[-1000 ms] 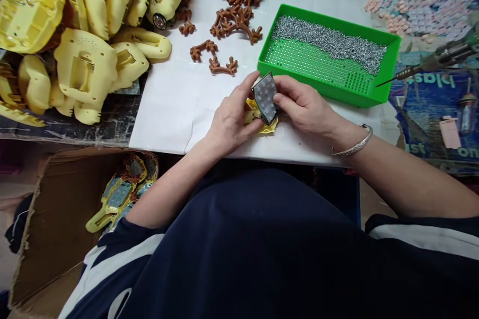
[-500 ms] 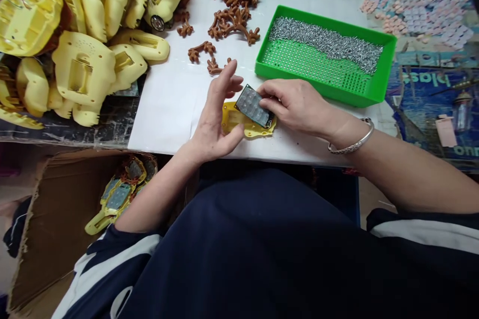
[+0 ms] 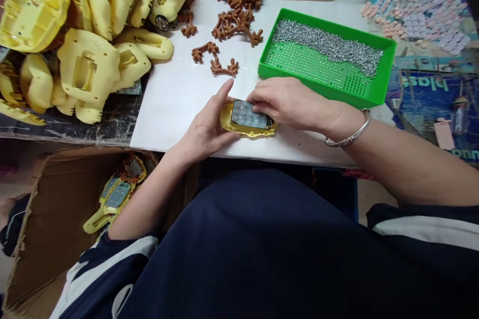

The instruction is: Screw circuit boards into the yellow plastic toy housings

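— Hands first, from the left of the frame: what has the left hand (image 3: 209, 127) got?

— Its fingers cup the left end of the yellow housing (image 3: 249, 131), thumb along the top edge, bracing it on the white sheet (image 3: 172, 99) at centre frame.

— And the grey keypad board (image 3: 248, 114)?

— It lies in the housing; the right hand (image 3: 286, 102) presses its right end with curled fingertips (thin and stiff, probably light, so best held by the edges). The green tray (image 3: 385, 72) of screws (image 3: 329, 45) sits upper right.
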